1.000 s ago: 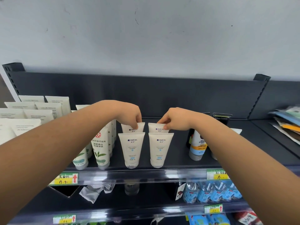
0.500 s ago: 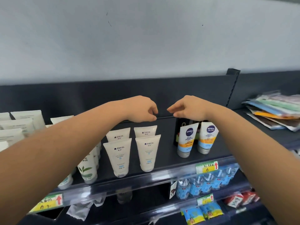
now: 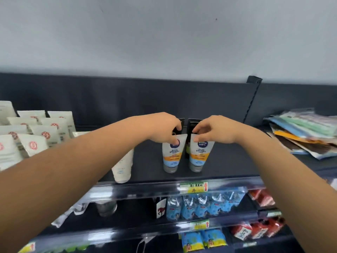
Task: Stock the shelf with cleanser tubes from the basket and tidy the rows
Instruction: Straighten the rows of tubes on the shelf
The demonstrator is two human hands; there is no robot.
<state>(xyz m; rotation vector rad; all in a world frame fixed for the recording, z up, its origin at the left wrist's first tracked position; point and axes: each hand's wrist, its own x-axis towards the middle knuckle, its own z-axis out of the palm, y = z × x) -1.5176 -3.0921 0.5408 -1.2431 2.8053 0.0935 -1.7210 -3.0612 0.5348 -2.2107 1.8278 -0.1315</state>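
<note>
Head view, left hand (image 3: 164,129) pinching left Nivea tube (image 3: 171,157), right hand (image 3: 216,131) pinching right Nivea tube (image 3: 198,157), both upright on shelf (image 3: 229,167)

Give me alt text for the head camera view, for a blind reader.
The left hand and right hand each pinch the top of an upright Nivea Men tube, left tube and right tube side by side on a dark shelf. White tubes stand further left.
</note>
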